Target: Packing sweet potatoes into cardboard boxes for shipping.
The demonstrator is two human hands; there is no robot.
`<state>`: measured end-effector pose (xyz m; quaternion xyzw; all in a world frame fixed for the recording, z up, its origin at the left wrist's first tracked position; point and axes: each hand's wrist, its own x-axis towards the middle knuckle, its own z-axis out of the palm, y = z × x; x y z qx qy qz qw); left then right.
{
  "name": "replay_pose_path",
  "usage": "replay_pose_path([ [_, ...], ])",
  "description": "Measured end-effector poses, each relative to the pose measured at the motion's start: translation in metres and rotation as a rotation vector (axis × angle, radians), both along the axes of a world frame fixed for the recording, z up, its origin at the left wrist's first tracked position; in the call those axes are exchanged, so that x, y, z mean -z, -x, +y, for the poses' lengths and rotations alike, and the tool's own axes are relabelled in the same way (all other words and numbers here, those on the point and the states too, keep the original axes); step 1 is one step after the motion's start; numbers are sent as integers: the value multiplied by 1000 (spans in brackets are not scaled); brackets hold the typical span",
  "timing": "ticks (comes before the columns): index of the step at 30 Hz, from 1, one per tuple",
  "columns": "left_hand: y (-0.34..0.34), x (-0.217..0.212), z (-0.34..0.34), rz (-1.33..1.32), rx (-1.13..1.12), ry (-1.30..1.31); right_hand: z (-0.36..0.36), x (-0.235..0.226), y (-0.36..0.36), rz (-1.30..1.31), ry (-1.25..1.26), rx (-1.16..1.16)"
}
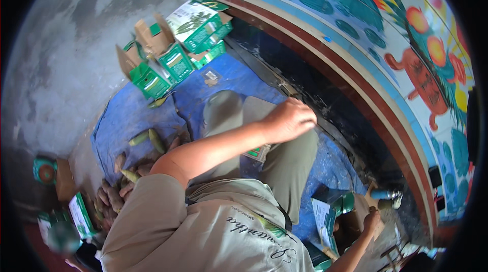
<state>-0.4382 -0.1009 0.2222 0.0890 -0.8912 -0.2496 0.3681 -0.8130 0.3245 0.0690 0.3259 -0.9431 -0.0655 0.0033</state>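
The right hand (373, 219) is resting at a flap of the open box (323, 216), which is standing beside the person's right hip; whether its fingers are pinching the cardboard, I cannot tell. The left hand (291, 120) is hanging blurred over the right knee, its fingers curling; whether it is holding anything, I cannot tell. Tubers (114, 198) are lying piled to the left. The person is probably tending the box; the next move is likely calling for keeping that flap clear.
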Motion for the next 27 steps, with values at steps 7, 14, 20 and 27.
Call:
replay_pose_path([
  [7,-158,15,-47,61,-648,-91,-142,-49,-48,-25,386,-391],
  [14,-268,101,-45,121,-878,-476,-224,-113,-101,-83,645,-529],
  [20,-291,146,-27,65,-986,-679,-284,-148,-139,-139,771,-711],
  [27,-293,159,12,-108,-1131,-654,-362,-133,-137,-265,810,-845],
])
